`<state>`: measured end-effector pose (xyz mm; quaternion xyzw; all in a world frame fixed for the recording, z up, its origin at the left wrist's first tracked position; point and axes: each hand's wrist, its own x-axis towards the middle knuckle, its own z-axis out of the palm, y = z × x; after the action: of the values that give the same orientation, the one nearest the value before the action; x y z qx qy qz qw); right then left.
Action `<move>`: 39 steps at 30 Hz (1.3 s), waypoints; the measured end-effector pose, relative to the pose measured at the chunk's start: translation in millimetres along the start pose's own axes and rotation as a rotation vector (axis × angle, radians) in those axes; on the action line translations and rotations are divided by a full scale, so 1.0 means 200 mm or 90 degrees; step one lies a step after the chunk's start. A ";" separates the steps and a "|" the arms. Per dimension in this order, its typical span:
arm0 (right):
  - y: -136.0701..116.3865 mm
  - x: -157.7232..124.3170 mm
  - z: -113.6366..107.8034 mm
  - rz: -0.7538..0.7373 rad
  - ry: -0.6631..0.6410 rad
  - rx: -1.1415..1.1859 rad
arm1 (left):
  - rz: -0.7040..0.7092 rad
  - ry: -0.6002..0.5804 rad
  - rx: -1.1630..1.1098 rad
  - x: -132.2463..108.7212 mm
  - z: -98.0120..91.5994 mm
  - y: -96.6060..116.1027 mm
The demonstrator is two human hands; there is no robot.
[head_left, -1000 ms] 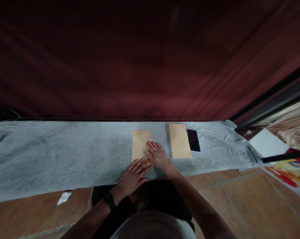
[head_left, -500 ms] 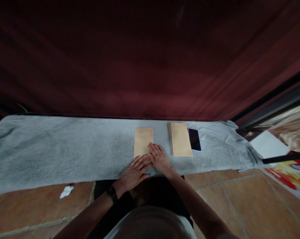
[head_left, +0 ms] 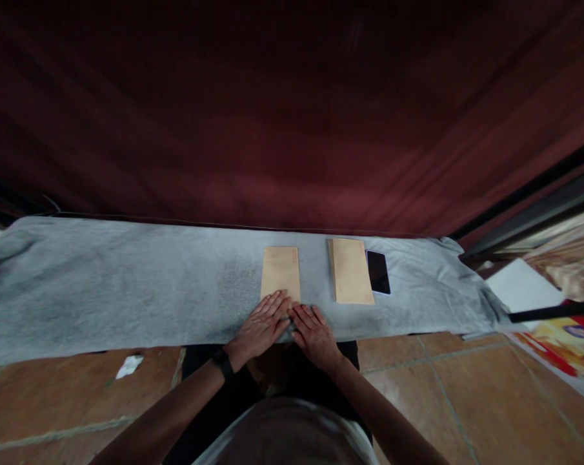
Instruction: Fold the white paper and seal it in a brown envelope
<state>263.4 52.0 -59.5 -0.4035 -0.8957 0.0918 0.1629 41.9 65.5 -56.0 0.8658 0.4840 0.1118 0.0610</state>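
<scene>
A tan paper envelope [head_left: 281, 268] with small red print near its top right lies flat on the grey cloth [head_left: 175, 284]. My left hand [head_left: 260, 326] rests palm down over the envelope's near left part, its fingers stretched out. At the near right corner lies my right hand [head_left: 315, 334], fingers extended, with the fingertips at the envelope's edge. The near end of the envelope is hidden under both hands. To the right is a stack of similar envelopes [head_left: 353, 271], slightly fanned at its left side.
A dark-screened phone [head_left: 379, 272] lies against the stack's right side. Behind the cloth-covered surface rises a dark red panel [head_left: 282, 129]. A scrap of white paper [head_left: 130, 366] is on the tiled floor [head_left: 79, 407], and a colourful printed package [head_left: 567, 345] stands at the right.
My right hand has slid toward me, off the envelope's right middle to its near corner. The left hand has shifted slightly up onto the envelope.
</scene>
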 end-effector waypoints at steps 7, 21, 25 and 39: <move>-0.01 0.01 -0.02 0.014 0.022 0.004 | -0.071 -0.023 0.009 0.39 0.04 -0.08; -0.02 0.01 0.00 0.040 0.051 0.015 | -0.134 0.069 0.047 0.39 0.07 -0.14; -0.04 0.01 0.03 0.055 0.081 0.008 | -0.171 0.086 0.056 0.28 0.06 -0.19; -0.03 0.07 0.02 0.102 0.116 0.130 | -0.068 0.068 0.071 0.00 0.03 -0.04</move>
<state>248.4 59.1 -58.7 -0.4616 -0.8281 0.1582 0.2759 37.7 69.9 -62.6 0.8334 0.5378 0.1274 -0.0072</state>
